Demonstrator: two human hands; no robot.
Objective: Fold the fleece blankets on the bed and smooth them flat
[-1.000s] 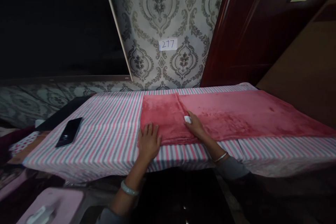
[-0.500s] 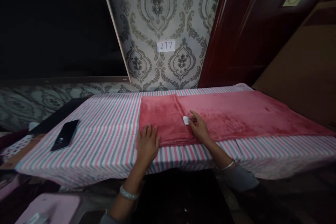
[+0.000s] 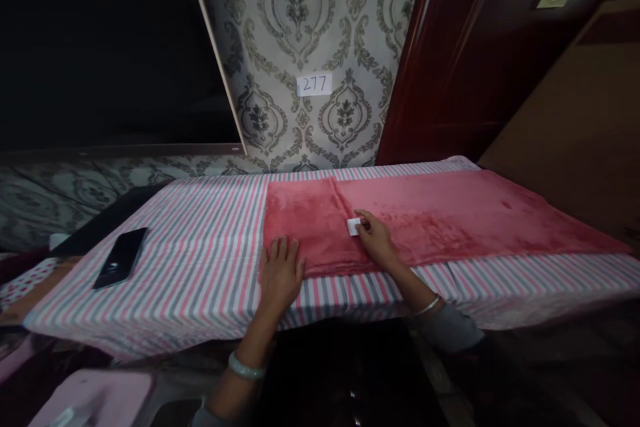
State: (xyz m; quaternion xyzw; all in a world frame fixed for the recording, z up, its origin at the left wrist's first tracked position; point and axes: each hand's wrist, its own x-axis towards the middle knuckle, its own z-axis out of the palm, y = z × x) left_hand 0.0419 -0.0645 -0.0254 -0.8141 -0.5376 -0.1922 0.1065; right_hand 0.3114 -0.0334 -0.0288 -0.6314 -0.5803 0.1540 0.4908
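A plush coral-red blanket lies along the table, its left part folded over into a thicker stack. My left hand rests flat on the near left corner of that folded part, fingers spread. At the inner edge of the fold sits a small white label. My right hand has its thumb and fingers pinched at the label's right side, with the palm close above the blanket.
A striped tablecloth covers the table, and a black phone lies on its left. Behind stand a large dark screen and a wall with a "277" paper. A pink stool-like seat is at lower left.
My right hand has shifted slightly left, and its fingers now cover more of the label's right side. The left hand stays flat on the blanket. The view has shifted a little.
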